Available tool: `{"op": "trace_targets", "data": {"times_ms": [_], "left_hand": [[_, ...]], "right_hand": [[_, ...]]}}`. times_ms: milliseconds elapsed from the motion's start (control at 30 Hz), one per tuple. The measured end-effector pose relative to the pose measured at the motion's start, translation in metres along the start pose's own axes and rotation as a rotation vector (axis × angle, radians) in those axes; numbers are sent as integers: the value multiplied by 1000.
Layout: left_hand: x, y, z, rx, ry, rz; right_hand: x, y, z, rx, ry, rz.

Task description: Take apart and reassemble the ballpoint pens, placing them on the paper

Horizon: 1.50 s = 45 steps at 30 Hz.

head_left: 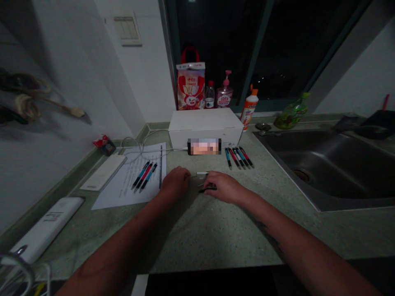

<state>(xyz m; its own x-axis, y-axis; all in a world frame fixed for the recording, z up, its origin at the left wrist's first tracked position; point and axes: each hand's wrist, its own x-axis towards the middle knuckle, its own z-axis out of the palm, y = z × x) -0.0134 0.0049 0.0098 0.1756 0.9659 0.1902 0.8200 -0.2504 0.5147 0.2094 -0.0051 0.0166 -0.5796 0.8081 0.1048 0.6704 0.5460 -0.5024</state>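
1. Closing its fingers in a narrow grip, the right hand [225, 187] is in front of the white box [203, 132]; it holds a dark pen part [209, 189]; a small white tube [202, 173] lies at its fingertips, and whether it is gripped too, I cannot tell.
2. The left hand [176, 181] is in front of the white box, towards its left end; its fingers are bunched close together; a thin pale piece [194, 176] shows by the fingertips, too small to name, and I cannot tell whether the grip is shut on it.
3. Five pens [240, 158] lie side by side on the surface [191, 246], in front of the white box at its right end; three pens [143, 177] lie on a printed sheet [120, 195], in front of the box and to its left.
4. A phone [204, 146] stands on its long edge just before the white box, a pale cable [177, 149] at its left end; a red bag [191, 88] and a pink pump bottle [224, 96] stand behind the box; the sink [336, 164] is to its right.
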Motion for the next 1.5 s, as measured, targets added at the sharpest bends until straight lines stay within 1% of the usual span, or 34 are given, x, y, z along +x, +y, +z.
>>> {"op": "trace_targets", "data": {"times_ms": [33,100,200,267,333,600,700,767,867,933,1067,1200,1333,1500], "left_hand": [[0,1,0,-46,12,-7],[0,4,1,-206,5,-27],[-1,10,5,-488,-64,-36],[-2,13,7,-596,-95,-28],[-3,16,8,-647,-112,-33],[0,21,-1,-774,-130,-155],[0,21,-2,-792,-109,-165],[-1,21,-2,-790,-120,-160],[-2,21,-2,-806,-157,-158],[-2,21,-1,-829,-159,-157],[-3,21,1,-847,-122,-137],[-3,22,0,-819,-87,-129],[-3,22,0,-799,-85,-134],[-3,23,1,-797,-85,-140]], "right_hand": [[0,0,0,-12,27,-1],[0,1,-2,-28,96,12],[0,1,-4,-28,178,34],[0,1,-6,-30,203,21],[-1,0,-7,-31,219,-7],[-1,-1,-7,21,313,-51],[-1,-2,-8,42,339,-54],[-1,-2,-8,43,348,-57],[-1,-2,-8,32,350,-60],[-1,-1,-8,33,354,-59],[-1,-1,-7,44,350,-17],[0,-4,-4,108,324,46],[-1,-5,-2,147,307,69],[-1,-4,-3,136,298,76]]}}
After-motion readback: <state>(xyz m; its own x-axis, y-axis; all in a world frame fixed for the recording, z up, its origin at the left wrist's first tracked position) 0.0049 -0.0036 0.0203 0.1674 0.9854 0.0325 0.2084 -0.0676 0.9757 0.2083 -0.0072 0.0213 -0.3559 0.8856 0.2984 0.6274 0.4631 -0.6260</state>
